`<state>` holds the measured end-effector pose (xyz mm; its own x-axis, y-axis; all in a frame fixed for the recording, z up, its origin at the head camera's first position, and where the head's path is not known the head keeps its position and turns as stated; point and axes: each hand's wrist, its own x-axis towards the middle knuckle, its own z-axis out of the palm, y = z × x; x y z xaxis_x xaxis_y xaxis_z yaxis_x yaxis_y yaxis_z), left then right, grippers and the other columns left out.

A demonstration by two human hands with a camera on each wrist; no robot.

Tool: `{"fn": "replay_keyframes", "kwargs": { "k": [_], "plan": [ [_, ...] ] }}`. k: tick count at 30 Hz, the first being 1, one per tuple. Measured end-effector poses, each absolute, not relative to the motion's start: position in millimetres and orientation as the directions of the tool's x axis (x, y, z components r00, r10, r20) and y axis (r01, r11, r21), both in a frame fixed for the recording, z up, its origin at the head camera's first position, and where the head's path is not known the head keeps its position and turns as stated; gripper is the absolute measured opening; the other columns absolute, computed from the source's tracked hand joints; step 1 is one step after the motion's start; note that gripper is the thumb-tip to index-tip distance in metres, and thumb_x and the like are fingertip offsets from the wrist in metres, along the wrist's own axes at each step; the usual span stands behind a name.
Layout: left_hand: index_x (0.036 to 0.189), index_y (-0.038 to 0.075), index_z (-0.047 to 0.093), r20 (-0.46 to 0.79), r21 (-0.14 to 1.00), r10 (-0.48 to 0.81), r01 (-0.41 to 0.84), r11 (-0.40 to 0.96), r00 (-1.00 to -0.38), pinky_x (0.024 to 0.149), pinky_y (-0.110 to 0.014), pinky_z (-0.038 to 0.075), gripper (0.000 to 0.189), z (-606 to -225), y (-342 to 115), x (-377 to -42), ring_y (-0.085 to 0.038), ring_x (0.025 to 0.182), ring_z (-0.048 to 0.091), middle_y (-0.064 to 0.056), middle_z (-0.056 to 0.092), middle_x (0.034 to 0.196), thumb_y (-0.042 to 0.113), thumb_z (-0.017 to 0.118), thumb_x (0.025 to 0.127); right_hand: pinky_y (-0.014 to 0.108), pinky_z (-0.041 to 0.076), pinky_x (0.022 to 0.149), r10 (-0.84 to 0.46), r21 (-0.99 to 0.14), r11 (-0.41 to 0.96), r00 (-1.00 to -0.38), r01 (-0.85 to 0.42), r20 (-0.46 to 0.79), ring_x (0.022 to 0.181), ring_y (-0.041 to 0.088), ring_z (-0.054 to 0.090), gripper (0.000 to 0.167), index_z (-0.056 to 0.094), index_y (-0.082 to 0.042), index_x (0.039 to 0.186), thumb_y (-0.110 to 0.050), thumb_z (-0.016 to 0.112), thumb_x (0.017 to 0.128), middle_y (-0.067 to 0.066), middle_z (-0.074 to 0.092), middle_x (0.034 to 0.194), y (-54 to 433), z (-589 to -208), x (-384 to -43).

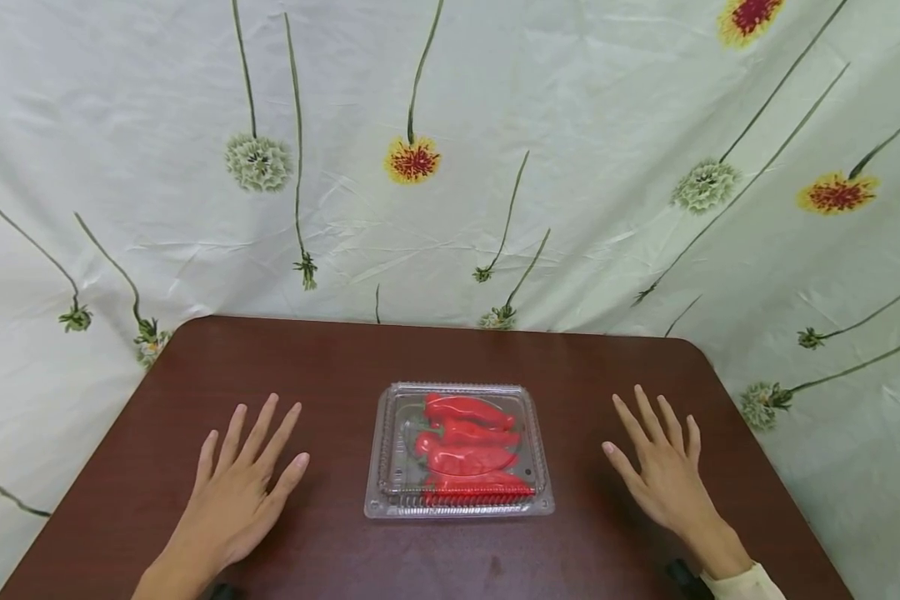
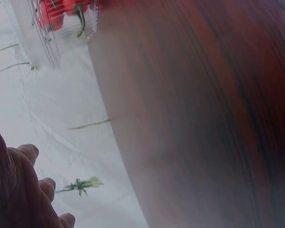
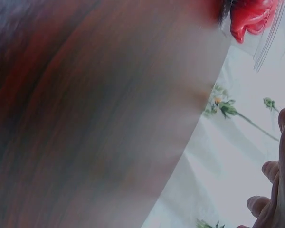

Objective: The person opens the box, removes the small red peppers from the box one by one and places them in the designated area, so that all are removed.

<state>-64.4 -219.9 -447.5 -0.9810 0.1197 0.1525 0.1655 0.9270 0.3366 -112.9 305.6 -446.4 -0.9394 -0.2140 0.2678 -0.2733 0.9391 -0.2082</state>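
A clear plastic clamshell box (image 1: 375, 479) sits near the middle of the brown table, its lid down. Through the lid several red peppers (image 1: 468, 458) show, stacked in a column and lying sideways, with green stems at their left ends. To the left of the box my left hand (image 1: 240, 492) is held palm down with fingers spread, holding nothing. My right hand (image 1: 663, 475) is on the other side, also palm down, fingers apart and nothing in it. Both wrist views catch part of the box and peppers (image 2: 52, 14) at an upper corner, with a few fingertips low at the side.
The dark reddish-brown table (image 1: 330, 358) has rounded far corners. Behind it and along both sides hangs a white cloth (image 1: 570, 100) printed with flowers and stems. A pale sleeve (image 1: 746, 583) covers my right forearm.
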Motion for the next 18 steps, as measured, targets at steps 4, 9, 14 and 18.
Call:
{"fn": "replay_keyframes", "kwargs": {
  "k": [4,9,14,18],
  "plan": [
    [0.162,0.033,0.006,0.138,0.34,0.132,0.172,0.925,-0.982,0.117,-0.061,-0.014,0.066,-445.4,-213.8,-63.3,-0.029,0.154,-0.019,0.003,-0.008,0.17,0.048,0.038,0.107,0.073,0.001,0.11,-0.231,-0.216,0.931,-0.935,-0.293,0.269,0.152,0.043,0.01,0.069,0.022,-0.032,0.161,-0.045,0.054,0.101,0.006,0.009,0.17,299.0,-444.7,-111.6],
    [0.162,0.033,0.008,0.145,0.346,0.149,0.191,0.919,-0.978,0.118,-0.059,-0.014,0.066,-443.0,-205.9,-61.6,-0.03,0.155,-0.015,0.003,-0.005,0.17,0.048,0.04,0.106,0.072,0.001,0.11,-0.235,-0.229,0.925,-0.931,-0.302,0.279,0.152,0.043,0.01,0.068,0.023,-0.031,0.161,-0.044,0.054,0.102,0.005,0.009,0.17,294.3,-442.6,-108.5],
    [0.162,0.034,0.011,0.138,0.384,0.175,0.215,0.898,-0.975,0.118,-0.062,-0.006,0.065,-444.1,-196.9,-56.8,-0.031,0.156,-0.008,0.002,0.0,0.17,0.048,0.041,0.106,0.071,0.003,0.11,-0.246,-0.245,0.914,-0.922,-0.323,0.3,0.151,0.042,0.013,0.068,0.026,-0.032,0.16,-0.042,0.057,0.101,0.004,0.012,0.169,290.3,-443.0,-105.2],
    [0.162,0.035,0.013,0.12,0.46,0.197,0.23,0.858,-0.973,0.116,-0.066,0.002,0.064,-447.0,-187.7,-51.3,-0.033,0.156,-0.004,0.002,0.002,0.17,0.044,0.043,0.106,0.07,0.001,0.111,-0.264,-0.293,0.891,-0.921,-0.347,0.288,0.15,0.042,0.013,0.066,0.027,-0.033,0.159,-0.038,0.058,0.101,0.002,0.014,0.169,284.8,-445.0,-101.0]
  ]
}}
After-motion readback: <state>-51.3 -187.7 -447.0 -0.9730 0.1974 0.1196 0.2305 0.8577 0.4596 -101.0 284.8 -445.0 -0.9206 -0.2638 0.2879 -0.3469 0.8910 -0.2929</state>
